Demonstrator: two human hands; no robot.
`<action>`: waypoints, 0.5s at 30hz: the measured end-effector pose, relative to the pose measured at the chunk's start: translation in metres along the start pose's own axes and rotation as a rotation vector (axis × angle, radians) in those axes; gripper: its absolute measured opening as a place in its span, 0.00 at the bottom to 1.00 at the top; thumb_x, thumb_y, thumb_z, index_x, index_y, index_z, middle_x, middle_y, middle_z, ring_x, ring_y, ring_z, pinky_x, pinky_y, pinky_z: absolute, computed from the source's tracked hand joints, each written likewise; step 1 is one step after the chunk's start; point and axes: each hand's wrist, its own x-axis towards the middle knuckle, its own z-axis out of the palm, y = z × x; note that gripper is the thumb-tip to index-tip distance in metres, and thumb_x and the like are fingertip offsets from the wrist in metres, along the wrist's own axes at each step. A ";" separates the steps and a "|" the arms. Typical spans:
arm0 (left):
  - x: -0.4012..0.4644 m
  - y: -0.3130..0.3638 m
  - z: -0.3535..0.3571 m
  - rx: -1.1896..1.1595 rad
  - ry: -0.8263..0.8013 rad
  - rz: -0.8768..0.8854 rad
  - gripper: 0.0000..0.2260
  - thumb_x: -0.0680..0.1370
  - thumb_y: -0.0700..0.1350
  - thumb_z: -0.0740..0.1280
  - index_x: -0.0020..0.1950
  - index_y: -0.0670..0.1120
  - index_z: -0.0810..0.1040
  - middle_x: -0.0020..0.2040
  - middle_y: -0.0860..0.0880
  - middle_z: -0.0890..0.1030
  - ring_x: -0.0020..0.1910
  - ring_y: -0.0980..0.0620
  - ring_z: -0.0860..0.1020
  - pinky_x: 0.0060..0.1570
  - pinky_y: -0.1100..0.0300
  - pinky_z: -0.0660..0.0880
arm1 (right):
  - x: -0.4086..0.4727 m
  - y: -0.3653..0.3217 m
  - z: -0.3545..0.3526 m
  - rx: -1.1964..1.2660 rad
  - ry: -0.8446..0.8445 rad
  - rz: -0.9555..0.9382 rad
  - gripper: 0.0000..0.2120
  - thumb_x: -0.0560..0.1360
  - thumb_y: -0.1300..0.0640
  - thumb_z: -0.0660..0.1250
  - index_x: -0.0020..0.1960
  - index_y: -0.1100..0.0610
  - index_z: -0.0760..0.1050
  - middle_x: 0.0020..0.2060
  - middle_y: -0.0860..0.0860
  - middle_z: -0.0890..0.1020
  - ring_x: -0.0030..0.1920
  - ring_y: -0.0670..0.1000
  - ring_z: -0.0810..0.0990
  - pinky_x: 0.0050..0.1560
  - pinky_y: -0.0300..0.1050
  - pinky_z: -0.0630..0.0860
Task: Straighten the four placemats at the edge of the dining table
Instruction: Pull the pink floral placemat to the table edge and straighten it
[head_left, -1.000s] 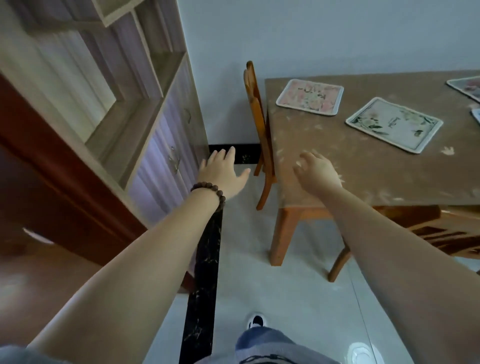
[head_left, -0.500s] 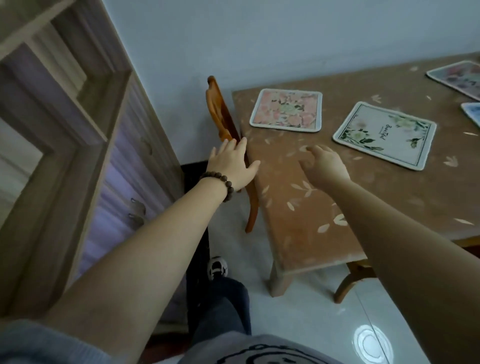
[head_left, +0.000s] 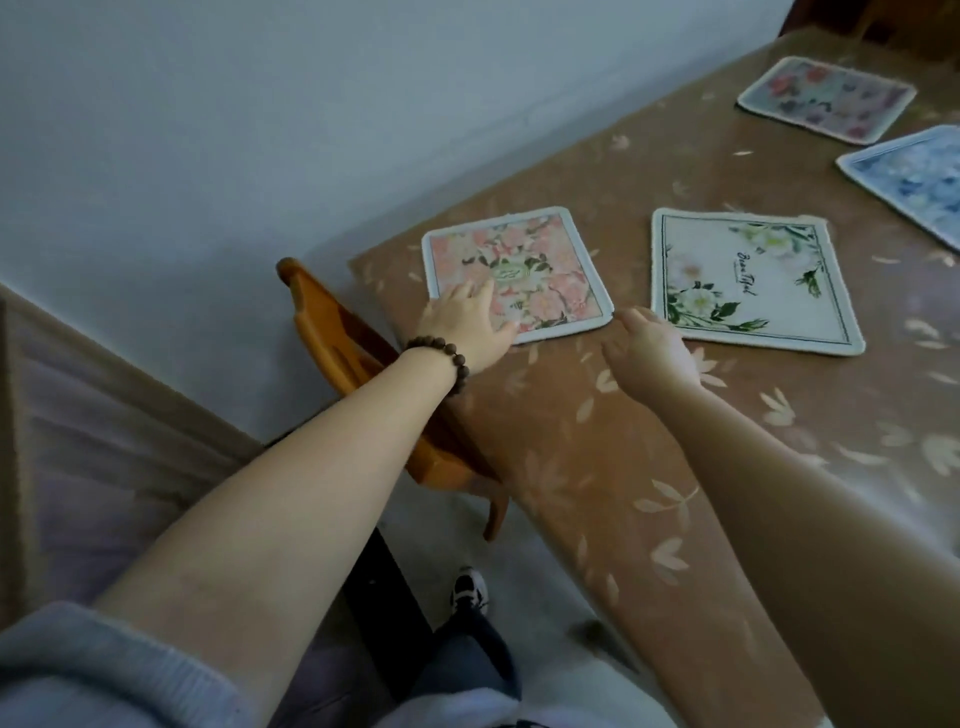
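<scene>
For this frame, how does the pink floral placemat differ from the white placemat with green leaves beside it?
The pink floral placemat is covered edge to edge in blossoms; the white placemat is mostly plain, with leaves at its corners and dark script lettering. The pink one lies nearer the table's corner; the white one lies further along. The left hand rests on the pink one; the right hand reaches between them, touching neither plainly. Both lie flat, askew, with pale borders.
</scene>
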 end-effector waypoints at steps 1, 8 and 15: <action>0.014 -0.009 -0.001 -0.008 0.000 0.018 0.32 0.77 0.61 0.55 0.76 0.46 0.55 0.76 0.45 0.60 0.74 0.46 0.58 0.70 0.45 0.59 | 0.010 -0.006 0.003 -0.011 -0.002 0.012 0.21 0.78 0.53 0.59 0.68 0.58 0.68 0.67 0.56 0.71 0.66 0.59 0.68 0.61 0.53 0.68; 0.079 -0.037 0.015 -0.045 -0.084 0.096 0.33 0.77 0.61 0.54 0.77 0.47 0.53 0.77 0.46 0.57 0.75 0.47 0.54 0.71 0.48 0.55 | 0.067 -0.027 0.015 -0.042 0.016 0.115 0.23 0.79 0.49 0.59 0.71 0.56 0.66 0.72 0.55 0.67 0.72 0.57 0.62 0.70 0.54 0.63; 0.113 -0.048 0.019 -0.028 -0.076 0.125 0.31 0.77 0.60 0.55 0.77 0.46 0.54 0.77 0.45 0.58 0.75 0.47 0.54 0.72 0.47 0.54 | 0.105 -0.024 0.029 -0.051 -0.017 0.090 0.24 0.79 0.50 0.59 0.72 0.57 0.65 0.73 0.55 0.65 0.74 0.56 0.58 0.73 0.55 0.59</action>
